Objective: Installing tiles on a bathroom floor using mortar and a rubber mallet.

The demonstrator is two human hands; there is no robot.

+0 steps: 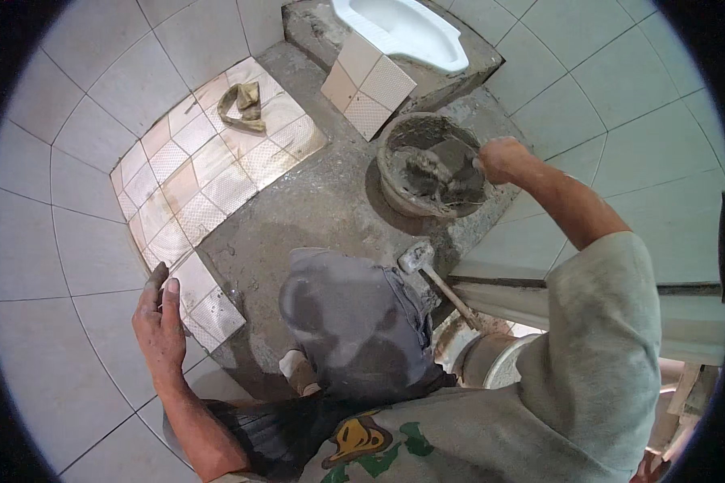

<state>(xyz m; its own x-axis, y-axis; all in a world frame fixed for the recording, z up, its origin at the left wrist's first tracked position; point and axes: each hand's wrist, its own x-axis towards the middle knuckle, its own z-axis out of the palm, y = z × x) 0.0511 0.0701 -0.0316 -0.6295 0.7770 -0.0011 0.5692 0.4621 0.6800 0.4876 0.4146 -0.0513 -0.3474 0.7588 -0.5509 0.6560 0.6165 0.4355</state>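
Observation:
My right hand [506, 161] is closed at the rim of a round bucket [396, 193] of wet grey mortar [421, 171]. It grips what looks like a trowel [457, 157], whose mortar-covered blade lies inside the bucket; the handle is mostly hidden in my fist. At the left, my left hand [161, 318] has its fingers stretched out and the thumb apart. It rests at the wall-side edge of a patterned floor tile [211, 302], the nearest one in the laid area. More laid beige and white tiles [217, 169] extend away from it along the wall.
A crumpled cloth strip [250, 107] lies on the far tiles. A loose tile [370, 84] leans against the step below a white squat toilet [411, 32]. Beside my knee is a mallet [417, 258] with a wooden handle. Another bucket [491, 358] stands behind it. Tiled walls [97, 201] enclose the floor.

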